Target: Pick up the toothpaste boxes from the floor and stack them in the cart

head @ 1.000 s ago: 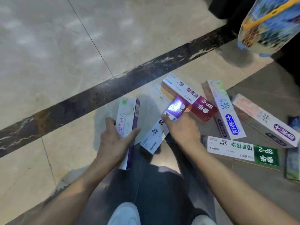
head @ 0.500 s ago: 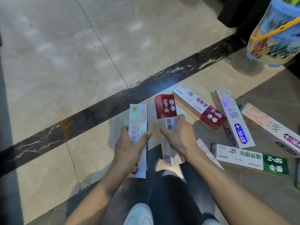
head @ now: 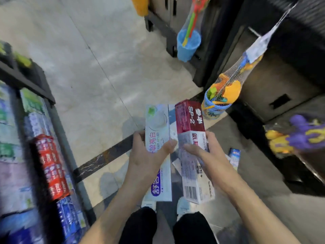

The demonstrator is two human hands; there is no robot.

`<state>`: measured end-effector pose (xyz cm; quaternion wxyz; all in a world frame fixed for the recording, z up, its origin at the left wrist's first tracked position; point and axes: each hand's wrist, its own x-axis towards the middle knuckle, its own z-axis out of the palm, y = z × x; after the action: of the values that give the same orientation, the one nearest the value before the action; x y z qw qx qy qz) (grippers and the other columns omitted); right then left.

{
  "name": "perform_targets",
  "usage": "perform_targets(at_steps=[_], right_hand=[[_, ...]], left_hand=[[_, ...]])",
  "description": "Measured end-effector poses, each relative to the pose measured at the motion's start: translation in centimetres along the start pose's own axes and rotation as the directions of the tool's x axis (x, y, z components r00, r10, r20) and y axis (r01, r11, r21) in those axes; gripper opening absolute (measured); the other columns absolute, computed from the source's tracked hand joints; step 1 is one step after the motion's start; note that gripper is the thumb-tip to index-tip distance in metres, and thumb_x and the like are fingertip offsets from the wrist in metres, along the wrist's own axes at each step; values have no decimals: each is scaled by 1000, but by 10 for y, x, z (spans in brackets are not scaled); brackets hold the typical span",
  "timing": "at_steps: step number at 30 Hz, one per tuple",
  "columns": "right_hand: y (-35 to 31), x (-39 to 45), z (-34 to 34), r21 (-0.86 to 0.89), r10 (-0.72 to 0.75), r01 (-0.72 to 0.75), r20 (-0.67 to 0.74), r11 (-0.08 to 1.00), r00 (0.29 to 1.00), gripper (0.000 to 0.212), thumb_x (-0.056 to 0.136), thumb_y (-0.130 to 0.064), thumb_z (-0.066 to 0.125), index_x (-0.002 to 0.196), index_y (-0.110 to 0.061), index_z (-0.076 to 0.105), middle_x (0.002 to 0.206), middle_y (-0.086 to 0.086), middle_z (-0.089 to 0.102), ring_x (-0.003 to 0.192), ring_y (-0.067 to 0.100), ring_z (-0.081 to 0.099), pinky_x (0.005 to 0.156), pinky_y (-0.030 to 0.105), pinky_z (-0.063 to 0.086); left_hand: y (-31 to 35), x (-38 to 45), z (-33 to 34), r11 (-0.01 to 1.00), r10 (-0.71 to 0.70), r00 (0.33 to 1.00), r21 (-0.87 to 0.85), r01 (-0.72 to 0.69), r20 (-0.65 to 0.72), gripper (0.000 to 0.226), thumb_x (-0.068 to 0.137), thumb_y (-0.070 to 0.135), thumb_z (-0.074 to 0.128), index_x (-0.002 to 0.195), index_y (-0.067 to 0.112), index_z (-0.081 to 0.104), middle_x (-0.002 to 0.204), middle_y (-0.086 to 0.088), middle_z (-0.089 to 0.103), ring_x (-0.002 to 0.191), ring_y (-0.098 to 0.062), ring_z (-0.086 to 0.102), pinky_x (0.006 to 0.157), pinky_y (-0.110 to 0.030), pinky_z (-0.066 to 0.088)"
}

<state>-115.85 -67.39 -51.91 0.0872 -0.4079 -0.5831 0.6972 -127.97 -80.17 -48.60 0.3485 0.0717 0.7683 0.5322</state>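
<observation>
Now, head view: one camera only, looking down past my arms.
Left hand: clamped round the middle of the white-and-purple box, thumb across its face, box raised off the floor.
Right hand: clamped on the red-and-white box, fingers round its right edge, barcode end toward me.
Boxes together: held side by side, long edges touching or nearly so; I cannot tell which.
Handling, as I judge it: light, stiff cardboard, glossy and a bit slippery; a hard squeeze would dent the panels, so mid-length across the narrow sides is the place to hold.
Cart: at my left, dark frame, its contents blurred.
In the cart: toothpaste boxes already lying in rows, a red pack, blue ones nearer me, green and pale ones further back.
Floor: one small blue-and-white box lies beyond my right wrist.
Shelving at right: net bags of toys hang from it, plus a blue bucket.
</observation>
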Motion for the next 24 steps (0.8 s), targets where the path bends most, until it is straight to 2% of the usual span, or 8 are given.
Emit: perform_targets(at_steps=[4,6,10,13,15,17,21,24], right_hand=[[-137,-101,-29,10,-98,99,-67,995,993,51,75,-48,77,120,-42,54,114,-5,70,109,19,68,96,52,52],[-184,-144,-41,-2,-148,149,-97,989,984,44,78,-50,77,116,-44,57,114,-3,70,108,20,69,98,55,51],[-237,-210,-51,-10,-252,253,-140,967,958,39,85,-35,79,119,-35,60,110,0,73,103,23,71,93,53,54],[-251,-253,-46,-54,-327,326,-297,944,897,42,84,-26,79,120,-29,57,102,-9,72,93,9,70,80,31,53],[-253,-281,-38,-63,-344,348,-398,935,851,45,83,-25,79,122,-28,56,100,-12,71,91,5,69,75,25,53],[-250,-310,-32,-39,-328,359,-510,932,795,47,83,-24,80,123,-30,55,101,-12,72,92,6,70,75,22,54],[-229,-379,-17,-10,-237,335,-726,942,646,45,83,-28,80,117,-39,54,100,-17,71,89,-1,68,70,13,50],[-202,-439,-10,17,-139,303,-862,953,487,45,83,-28,81,119,-36,56,101,-11,72,91,3,69,73,15,51]], left_hand=[[134,-92,-9,998,58,997,16,-59,40,46,76,46,81,101,34,45,90,10,68,69,4,67,49,-9,45],[179,-128,-10,996,90,995,7,-90,44,48,76,48,81,104,32,45,90,9,67,66,5,67,48,-10,45],[226,-174,-17,983,180,980,33,-183,82,55,71,57,83,104,34,45,87,10,72,73,-6,72,68,-33,59],[246,-195,-16,961,266,950,35,-275,163,50,74,47,84,103,32,46,81,15,71,74,-4,70,61,-21,51],[256,-209,-15,943,319,918,21,-334,236,52,74,42,85,107,29,47,84,15,70,73,2,68,58,-13,48],[263,-225,-14,928,348,880,14,-373,324,59,72,44,85,114,29,46,96,16,68,79,3,67,64,-14,49],[258,-265,-4,891,396,741,-32,-453,542,65,71,47,87,118,29,46,99,16,69,92,-5,69,82,-33,54],[246,-308,17,877,380,586,-78,-473,715,74,64,50,85,121,25,46,94,22,69,86,3,67,77,-29,50]])
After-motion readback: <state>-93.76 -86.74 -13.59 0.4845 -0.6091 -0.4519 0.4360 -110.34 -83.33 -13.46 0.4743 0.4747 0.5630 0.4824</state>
